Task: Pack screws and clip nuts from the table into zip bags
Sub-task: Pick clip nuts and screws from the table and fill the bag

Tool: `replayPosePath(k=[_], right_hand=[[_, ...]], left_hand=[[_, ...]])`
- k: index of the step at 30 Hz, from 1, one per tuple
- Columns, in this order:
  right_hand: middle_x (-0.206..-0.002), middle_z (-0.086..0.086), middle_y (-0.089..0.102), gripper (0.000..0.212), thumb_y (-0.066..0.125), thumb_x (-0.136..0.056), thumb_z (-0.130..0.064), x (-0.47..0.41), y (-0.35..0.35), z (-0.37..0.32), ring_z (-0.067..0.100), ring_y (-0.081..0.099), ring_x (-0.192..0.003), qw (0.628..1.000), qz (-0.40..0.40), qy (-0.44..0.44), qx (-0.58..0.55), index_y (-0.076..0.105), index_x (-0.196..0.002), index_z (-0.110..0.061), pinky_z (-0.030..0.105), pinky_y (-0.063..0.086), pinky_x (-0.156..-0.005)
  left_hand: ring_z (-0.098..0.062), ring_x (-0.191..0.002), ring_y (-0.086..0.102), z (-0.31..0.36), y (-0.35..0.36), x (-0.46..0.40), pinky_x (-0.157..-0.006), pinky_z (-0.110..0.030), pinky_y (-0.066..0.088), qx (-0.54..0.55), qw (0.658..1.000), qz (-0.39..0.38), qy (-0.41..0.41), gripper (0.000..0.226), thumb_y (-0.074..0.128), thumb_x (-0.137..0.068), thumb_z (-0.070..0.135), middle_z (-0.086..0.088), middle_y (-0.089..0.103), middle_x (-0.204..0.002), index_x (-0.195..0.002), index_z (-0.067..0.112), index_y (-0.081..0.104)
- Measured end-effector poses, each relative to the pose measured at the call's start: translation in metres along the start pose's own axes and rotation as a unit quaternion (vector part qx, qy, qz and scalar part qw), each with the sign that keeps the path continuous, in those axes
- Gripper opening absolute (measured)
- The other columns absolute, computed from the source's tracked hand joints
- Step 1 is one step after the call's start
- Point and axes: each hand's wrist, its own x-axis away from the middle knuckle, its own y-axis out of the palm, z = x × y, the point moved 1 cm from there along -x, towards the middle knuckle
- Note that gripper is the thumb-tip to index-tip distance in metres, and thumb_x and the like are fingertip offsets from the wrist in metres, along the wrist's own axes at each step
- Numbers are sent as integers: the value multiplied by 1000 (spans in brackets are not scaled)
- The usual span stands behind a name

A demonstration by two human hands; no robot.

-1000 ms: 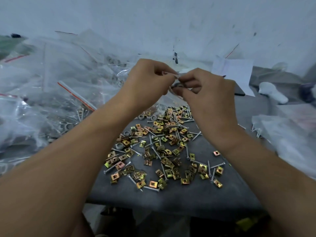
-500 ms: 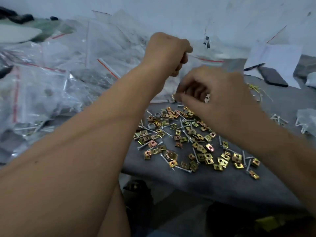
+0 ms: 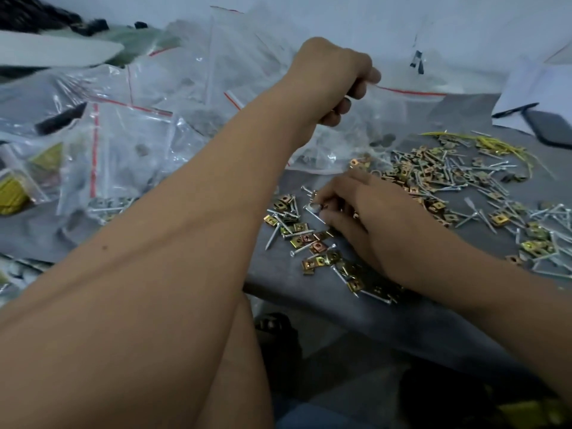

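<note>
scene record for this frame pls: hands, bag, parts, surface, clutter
left hand: raised, grips zip bag by its red-striped top
right hand: down in the clip nuts, fingertips at a screw
parts: clip nuts and screws loose on the table
table: grey
clutter: filled bags at left, phone far right

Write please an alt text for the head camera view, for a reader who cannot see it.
A person's left hand holds up a clear zip bag while the right hand reaches into screws and clip nuts scattered on a grey table. More zip bags are piled at the left.
</note>
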Motion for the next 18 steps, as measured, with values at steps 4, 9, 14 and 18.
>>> replayPosePath(k=[4,9,14,18], right_hand=[[-114,2,53,24,54,-103,-21,-4,0,6,26,59,-95,999,0,18,44,68,-122,-21,41,52,-86],[-109,-2,51,16,63,-101,-24,-5,-3,11,20,53,-95,998,12,38,44,72,-114,-21,31,44,-84],[-112,-1,57,25,61,-102,-19,-6,-2,7,14,52,-98,1000,25,1,0,70,-126,-22,29,42,-85],[-116,0,59,25,63,-100,-20,-8,0,7,22,54,-109,999,-11,-9,34,72,-124,-24,36,46,-95]], left_hand=[[-16,-51,42,-2,-1,4,-52,-28,36,-14,1000,0,11,18,63,-97,11,3,59,-59,-100,3,79],[-16,-53,40,-7,-2,7,-54,-30,35,-25,999,0,32,19,62,-98,10,4,57,-59,-103,1,78],[-19,-57,38,-7,-1,6,-54,-29,33,-24,999,2,23,20,63,-96,9,1,57,-60,-104,-2,78],[-19,-57,40,-7,2,8,-55,-29,34,-33,999,-4,25,19,63,-96,9,0,58,-62,-103,0,78]])
